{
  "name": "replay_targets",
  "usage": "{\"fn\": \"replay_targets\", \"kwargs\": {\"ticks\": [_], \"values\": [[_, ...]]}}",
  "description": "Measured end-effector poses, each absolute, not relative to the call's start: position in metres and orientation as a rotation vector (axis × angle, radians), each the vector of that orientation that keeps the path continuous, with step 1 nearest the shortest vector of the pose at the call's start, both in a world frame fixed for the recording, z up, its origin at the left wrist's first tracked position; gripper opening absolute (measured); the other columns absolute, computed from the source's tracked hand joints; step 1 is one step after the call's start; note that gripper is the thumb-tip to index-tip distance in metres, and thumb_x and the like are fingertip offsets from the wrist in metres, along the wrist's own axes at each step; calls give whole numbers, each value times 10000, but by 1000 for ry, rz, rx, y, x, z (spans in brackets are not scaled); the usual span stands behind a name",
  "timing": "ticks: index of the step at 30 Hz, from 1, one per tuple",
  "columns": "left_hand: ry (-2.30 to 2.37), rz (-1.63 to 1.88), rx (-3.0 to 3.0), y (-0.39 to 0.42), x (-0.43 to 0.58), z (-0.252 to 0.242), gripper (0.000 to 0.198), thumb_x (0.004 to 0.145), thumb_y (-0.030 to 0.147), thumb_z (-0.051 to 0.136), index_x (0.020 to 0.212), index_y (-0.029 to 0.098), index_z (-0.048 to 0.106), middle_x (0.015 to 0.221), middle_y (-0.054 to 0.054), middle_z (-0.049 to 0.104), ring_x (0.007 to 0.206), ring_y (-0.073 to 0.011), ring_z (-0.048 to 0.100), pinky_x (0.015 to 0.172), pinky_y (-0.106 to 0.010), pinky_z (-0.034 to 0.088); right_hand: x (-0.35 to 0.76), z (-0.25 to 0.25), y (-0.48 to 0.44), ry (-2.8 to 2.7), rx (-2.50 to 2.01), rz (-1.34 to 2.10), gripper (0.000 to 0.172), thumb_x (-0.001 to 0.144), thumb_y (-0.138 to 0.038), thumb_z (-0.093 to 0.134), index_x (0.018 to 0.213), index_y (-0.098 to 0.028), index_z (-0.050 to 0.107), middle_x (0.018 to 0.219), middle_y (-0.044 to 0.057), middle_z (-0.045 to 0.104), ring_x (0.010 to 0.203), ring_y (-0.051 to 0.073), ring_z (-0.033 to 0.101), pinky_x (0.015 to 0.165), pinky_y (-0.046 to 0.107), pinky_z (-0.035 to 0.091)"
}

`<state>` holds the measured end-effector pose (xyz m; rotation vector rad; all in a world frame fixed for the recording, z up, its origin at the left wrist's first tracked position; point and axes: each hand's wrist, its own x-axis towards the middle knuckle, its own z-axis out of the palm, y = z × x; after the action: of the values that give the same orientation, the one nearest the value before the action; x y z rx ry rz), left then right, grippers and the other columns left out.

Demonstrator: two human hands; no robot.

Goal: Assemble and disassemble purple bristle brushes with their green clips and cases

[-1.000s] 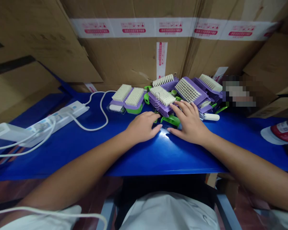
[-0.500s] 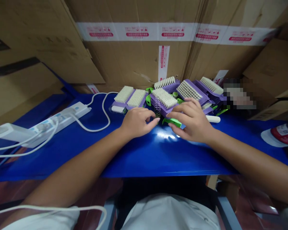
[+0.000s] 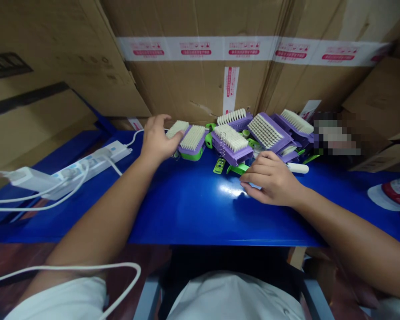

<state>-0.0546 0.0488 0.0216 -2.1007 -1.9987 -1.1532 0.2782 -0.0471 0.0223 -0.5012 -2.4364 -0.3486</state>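
Note:
My left hand (image 3: 158, 140) reaches to the leftmost brush (image 3: 178, 129), fingers spread and thumb over its pale bristles; I cannot tell whether it grips. Beside that lies a second brush (image 3: 192, 140) with a green base, bristles up. My right hand (image 3: 271, 180) is low over the table, fingers loosely bent, with nothing visible in them. Near its fingertips is a green plastic piece (image 3: 238, 169). A purple brush head (image 3: 232, 144) lies behind it, with a metal coil spring (image 3: 222, 144) in front. A small green slotted piece (image 3: 219, 166) is close by.
More purple brush heads (image 3: 268, 131) are heaped against the cardboard boxes (image 3: 193, 89). A white power strip (image 3: 86, 169) with cables stands left on the blue table (image 3: 186, 213). A red-labelled container (image 3: 395, 193) is at the right. A white rod (image 3: 298, 168) lies past my right hand.
My left hand has moved left and away from me, from beside the spring to the leftmost brush. My right hand has shifted slightly towards me, its fingers closer together.

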Motion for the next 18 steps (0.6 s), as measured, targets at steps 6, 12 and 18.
{"fn": "replay_targets", "kwargs": {"ticks": [6, 12, 18], "values": [[-2266, -1028, -2055, 65, -72, 11, 532, 860, 403, 675, 1338, 213, 538, 1409, -191, 614, 1268, -389, 618, 1082, -556, 484, 279, 21, -50, -2432, -595, -345, 144, 980, -265, 621, 911, -211, 734, 723, 8, 736, 679, 172, 598, 843, 377, 469], [-2293, -967, -2106, 66, -70, 11, 523, 813, 462, 712, 1260, 230, 569, 1395, -177, 648, 1272, -391, 628, 1066, -532, 490, 280, 22, -49, -2416, -600, -321, 162, 976, -258, 620, 889, -202, 744, 699, 10, 717, 664, 169, 595, 859, 378, 472], [-2372, -985, -2124, 66, -69, 9, 608, 750, 431, 763, 1283, 250, 536, 1374, -152, 673, 1249, -369, 648, 1035, -490, 502, 279, 21, -50, -2434, -603, -273, 131, 963, -248, 636, 908, -205, 748, 728, 9, 739, 679, 179, 611, 868, 394, 474]]}}
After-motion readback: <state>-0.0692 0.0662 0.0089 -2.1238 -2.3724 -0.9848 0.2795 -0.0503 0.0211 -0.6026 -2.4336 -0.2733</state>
